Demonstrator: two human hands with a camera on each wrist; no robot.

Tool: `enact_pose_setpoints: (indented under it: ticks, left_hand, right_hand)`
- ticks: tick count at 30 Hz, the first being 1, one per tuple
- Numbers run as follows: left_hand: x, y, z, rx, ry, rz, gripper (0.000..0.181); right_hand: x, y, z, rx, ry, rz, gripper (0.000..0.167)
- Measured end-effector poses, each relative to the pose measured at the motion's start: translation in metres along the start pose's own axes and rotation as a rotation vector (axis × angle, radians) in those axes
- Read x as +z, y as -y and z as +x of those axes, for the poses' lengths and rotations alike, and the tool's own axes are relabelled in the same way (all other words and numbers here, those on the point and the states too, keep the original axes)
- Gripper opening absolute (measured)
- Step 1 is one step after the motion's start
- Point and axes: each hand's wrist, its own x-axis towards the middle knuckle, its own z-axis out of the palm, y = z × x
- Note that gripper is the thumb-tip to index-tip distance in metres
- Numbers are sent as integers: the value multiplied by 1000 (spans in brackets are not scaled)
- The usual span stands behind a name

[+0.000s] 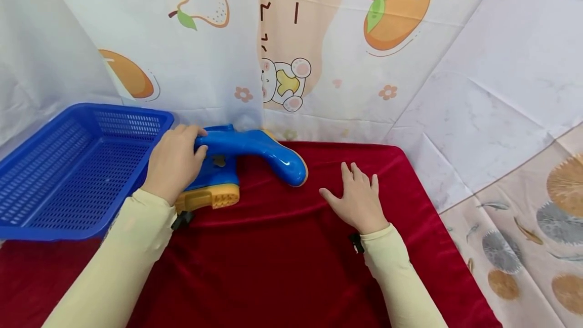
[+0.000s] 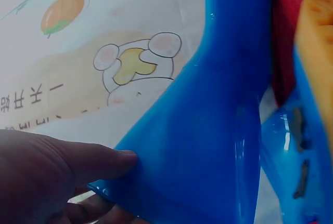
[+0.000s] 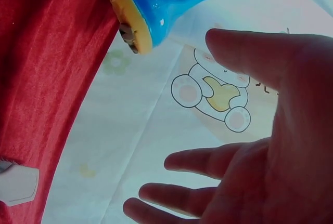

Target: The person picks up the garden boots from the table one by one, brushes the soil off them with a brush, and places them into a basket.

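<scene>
The boot looks like smooth, glossy rubber; the basket, perforated plastic; the cloth, softly shiny velvet.

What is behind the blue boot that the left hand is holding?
In the head view, the printed curtain and, partly hidden, a second boot: yellow sole and some blue upper show. The held boot and left hand cover the rest, which cannot be seen.
</scene>
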Motion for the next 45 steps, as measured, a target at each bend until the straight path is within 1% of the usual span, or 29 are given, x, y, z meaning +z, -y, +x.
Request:
enact_pose_setpoints:
  ticks: [2, 5, 8, 10, 12, 14, 18, 20, 22, 25, 29, 30, 32, 34, 36, 37, 40, 42, 44, 45]
  left_hand:
    - [1, 6, -5, -18, 21, 4, 30]
    - [5, 17, -11, -41, 36, 7, 31]
    - [10, 32, -15, -63, 51, 2, 31]
    - [13, 43, -17, -79, 85, -1, 32]
    - [15, 53, -20, -87, 147, -4, 34]
    - [15, 63, -22, -86, 230, -4, 39]
    - [15, 78, -21, -64, 401, 2, 58]
    - [14, 85, -20, -64, 473, 1, 66]
    - [13, 90, -19, -77, 523, -15, 70]
    - [13, 96, -18, -97, 551, -31, 71]
    - [15, 97, -16, -98, 535, -10, 72]
    - [15, 97, -16, -95, 525, -2, 69]
    - [15, 96, -16, -87, 486, 3, 60]
    - [14, 93, -17, -82, 429, -4, 45]
    - [13, 88, -17, -71, 356, -16, 31]
    - [12, 85, -17, -62, 315, -23, 27]
    - [11, 74, -15, -29, 183, -36, 24]
    - [10, 65, -13, -13, 109, -54, 27]
    - [11, 55, -11, -4, 58, -78, 30]
    - [11, 49, -10, -3, 50, -95, 31]
  right_hand:
    - [0, 1, 0, 0, 2, -2, 90]
    - [0, 2, 0, 3, 9, -4, 90]
    - [0, 2, 0, 6, 18, -4, 89]
    - [0, 1, 0, 8, 22, -1, 89]
    - [0, 1, 0, 10, 25, 2, 88]
    - [0, 0, -1, 10, 29, 5, 88]
    - [1, -1, -1, 8, 32, 10, 87]
    - [1, -1, -2, 6, 36, 9, 86]
    - [2, -1, -2, 4, 42, 8, 86]
    - [3, -1, -2, -1, 49, 6, 86]
    - [3, -1, -1, -7, 54, 4, 86]
    - [2, -1, -1, -8, 55, 4, 86]
    - [2, 0, 0, -10, 58, 3, 86]
    - [1, 0, 0, -11, 60, 1, 86]
    - [1, 0, 1, -13, 60, -1, 86]
    - [1, 0, 1, -14, 60, -1, 86]
    - [0, 1, 1, -16, 61, 1, 86]
    - [0, 1, 1, -18, 62, 2, 85]
    - [-1, 1, 1, -20, 64, 1, 85]
    - [-1, 0, 1, -20, 65, 1, 85]
